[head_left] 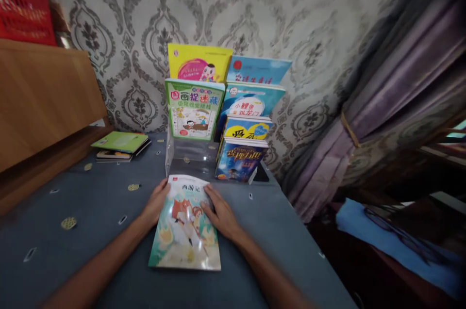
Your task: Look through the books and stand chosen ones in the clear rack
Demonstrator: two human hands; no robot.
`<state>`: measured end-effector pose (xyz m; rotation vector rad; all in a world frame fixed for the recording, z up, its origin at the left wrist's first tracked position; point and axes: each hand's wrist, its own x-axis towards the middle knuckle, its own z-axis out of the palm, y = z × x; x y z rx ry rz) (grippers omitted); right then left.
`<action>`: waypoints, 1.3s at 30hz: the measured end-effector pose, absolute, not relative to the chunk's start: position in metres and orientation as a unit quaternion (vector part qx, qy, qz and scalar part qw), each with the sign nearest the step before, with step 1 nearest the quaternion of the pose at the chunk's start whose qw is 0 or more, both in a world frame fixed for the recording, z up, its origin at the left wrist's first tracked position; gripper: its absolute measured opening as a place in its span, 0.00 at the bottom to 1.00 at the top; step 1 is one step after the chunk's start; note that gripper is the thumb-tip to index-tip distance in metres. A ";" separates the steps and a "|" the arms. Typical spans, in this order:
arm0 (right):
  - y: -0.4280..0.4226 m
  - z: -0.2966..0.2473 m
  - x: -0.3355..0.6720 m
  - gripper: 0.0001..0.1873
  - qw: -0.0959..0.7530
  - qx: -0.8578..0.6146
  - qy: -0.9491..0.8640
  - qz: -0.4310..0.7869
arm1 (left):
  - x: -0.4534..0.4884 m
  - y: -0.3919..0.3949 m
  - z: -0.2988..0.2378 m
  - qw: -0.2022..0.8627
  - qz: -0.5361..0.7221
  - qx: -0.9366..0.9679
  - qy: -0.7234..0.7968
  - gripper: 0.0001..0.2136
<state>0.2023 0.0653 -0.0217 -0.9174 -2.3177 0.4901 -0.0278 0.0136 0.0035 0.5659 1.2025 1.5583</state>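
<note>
Between my two hands is a paperback book (pixel 187 231) with a white and green illustrated cover, its front facing up toward me. My left hand (pixel 157 202) grips its upper left edge, with the fingers mostly hidden behind it. On the upper right edge, my right hand (pixel 220 212) holds it with the thumb and a finger showing. Just beyond the book stands a clear tiered book rack (pixel 187 154). A green picture book (pixel 194 112) and a yellow book (pixel 200 59) lean in its left side. A dark blue book (pixel 240 161) stands at its front right.
Behind the dark blue book are a yellow-and-blue book (pixel 251 128) and teal and blue ones. A small pile of books (pixel 122 143) lies at the left, beside a wooden headboard (pixel 47 100). A red basket (pixel 25 8) sits above. A tied curtain (pixel 338 144) hangs right.
</note>
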 end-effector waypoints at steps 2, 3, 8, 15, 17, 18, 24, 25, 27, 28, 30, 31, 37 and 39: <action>0.065 -0.023 0.201 0.30 0.283 -0.352 -0.874 0.182 | -0.030 0.013 0.003 0.481 0.640 0.273 0.533 0.26; 0.065 -0.023 0.200 0.31 0.276 -0.351 -0.876 0.182 | -0.031 0.013 0.002 0.465 0.631 0.291 0.548 0.27; 0.062 -0.021 0.198 0.29 0.254 -0.358 -0.884 0.163 | -0.039 0.017 -0.005 0.430 0.574 0.375 0.588 0.26; 0.059 -0.014 0.195 0.27 0.222 -0.363 -0.893 0.146 | -0.055 0.019 -0.018 0.111 0.448 0.596 0.658 0.20; 0.060 -0.011 0.193 0.27 0.212 -0.363 -0.897 0.137 | -0.056 0.016 -0.020 0.035 0.390 0.638 0.663 0.19; 0.062 -0.009 0.192 0.27 0.206 -0.362 -0.899 0.134 | -0.056 0.015 -0.021 0.013 0.366 0.654 0.663 0.19; 0.081 -0.007 0.186 0.30 0.212 -0.375 -0.889 0.156 | -0.056 0.009 -0.019 -0.020 0.277 0.686 0.673 0.16; 0.084 -0.009 0.185 0.29 0.224 -0.376 -0.884 0.167 | -0.056 0.009 -0.018 -0.021 0.267 0.686 0.676 0.16; 0.089 -0.012 0.186 0.27 0.245 -0.373 -0.875 0.187 | -0.056 0.008 -0.014 -0.020 0.248 0.688 0.682 0.16; 0.091 -0.013 0.186 0.26 0.253 -0.372 -0.872 0.195 | -0.055 0.007 -0.012 -0.020 0.239 0.689 0.684 0.16; 0.093 -0.016 0.187 0.25 0.264 -0.374 -0.865 0.206 | -0.053 0.006 -0.009 -0.022 0.222 0.691 0.688 0.16; 0.094 -0.017 0.188 0.25 0.266 -0.376 -0.862 0.211 | -0.051 0.004 -0.008 -0.027 0.212 0.692 0.689 0.16; 0.097 -0.016 0.193 0.24 0.284 -0.378 -0.844 0.255 | -0.043 -0.002 0.004 -0.097 0.123 0.721 0.676 0.18; 0.100 -0.016 0.194 0.24 0.290 -0.374 -0.839 0.269 | -0.038 0.000 0.007 -0.100 0.104 0.737 0.660 0.19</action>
